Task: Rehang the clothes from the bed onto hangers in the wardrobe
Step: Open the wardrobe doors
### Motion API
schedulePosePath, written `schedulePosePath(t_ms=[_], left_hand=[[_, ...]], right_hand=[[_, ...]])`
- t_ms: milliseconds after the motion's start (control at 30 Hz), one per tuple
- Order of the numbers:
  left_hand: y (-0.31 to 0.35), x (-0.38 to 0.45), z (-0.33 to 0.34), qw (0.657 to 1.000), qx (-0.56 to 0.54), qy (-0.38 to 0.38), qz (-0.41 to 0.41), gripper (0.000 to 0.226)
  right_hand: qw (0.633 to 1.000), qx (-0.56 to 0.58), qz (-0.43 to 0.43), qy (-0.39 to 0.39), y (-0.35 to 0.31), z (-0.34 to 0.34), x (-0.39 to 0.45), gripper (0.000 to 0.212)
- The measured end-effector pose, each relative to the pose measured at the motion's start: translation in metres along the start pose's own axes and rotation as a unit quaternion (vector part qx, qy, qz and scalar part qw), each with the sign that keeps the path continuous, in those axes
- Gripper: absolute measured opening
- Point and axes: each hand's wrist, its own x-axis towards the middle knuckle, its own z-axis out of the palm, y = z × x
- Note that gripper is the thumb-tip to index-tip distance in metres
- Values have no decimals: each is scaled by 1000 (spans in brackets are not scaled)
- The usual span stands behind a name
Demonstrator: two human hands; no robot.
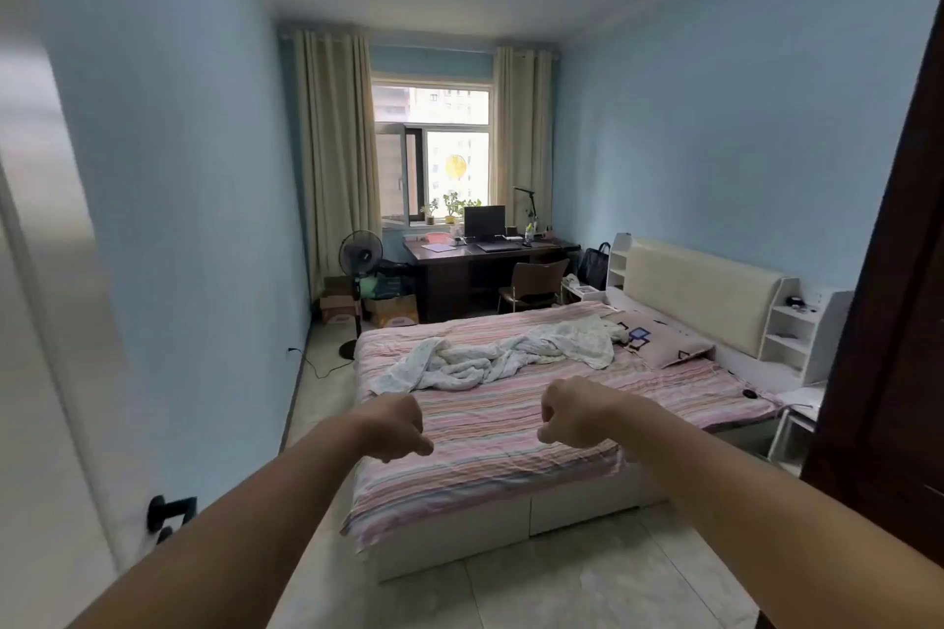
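**Approach Position: Both Hands Raised, Nothing Held**

The person stands off the foot of the bed, facing it, with both arms extended forward at about the same height. The left hand and the right hand hang in front of the bed's near half, well apart from each other. On each hand the fingers are curled inward into a loose fist, knuckles up. Neither hand holds or touches anything. This posture suggests a neutral starting stance, not a grasp in progress.

On the bed, toward its far side, lies a crumpled white fabric. It sprawls across the striped sheet from the bed's left edge up to the pillow, which rests against the headboard. Whether this fabric is clothing or a light blanket cannot be determined from this view. No separate garments are distinguishable on the bed, and no hangers are in view.

A dark wooden panel rises to the right of the bed. It is probably the wardrobe's side or door, though its interior is not shown.

Judged status: the task is at or near its beginning. The likely next action is to step closer to the bed and reach past its near half, since the fabric lies beyond the hands' present position.
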Motion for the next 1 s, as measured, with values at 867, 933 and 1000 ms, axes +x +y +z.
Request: schedulePosePath(t_ms=[867, 933, 1000], left_hand=[[-27, 442, -126, 998, 20, -29, 45, 36], [-24, 483, -131, 998, 15, -29, 60, 35], [-22, 524, -135, 996, 22, -31, 79, 35]], right_hand=[[998, 25, 56, 6, 95, -84, 419, 31], [997, 31, 67, 9, 106, -89, 451, 32], [996, 31, 82, 9, 117, -94, 484, 26]])
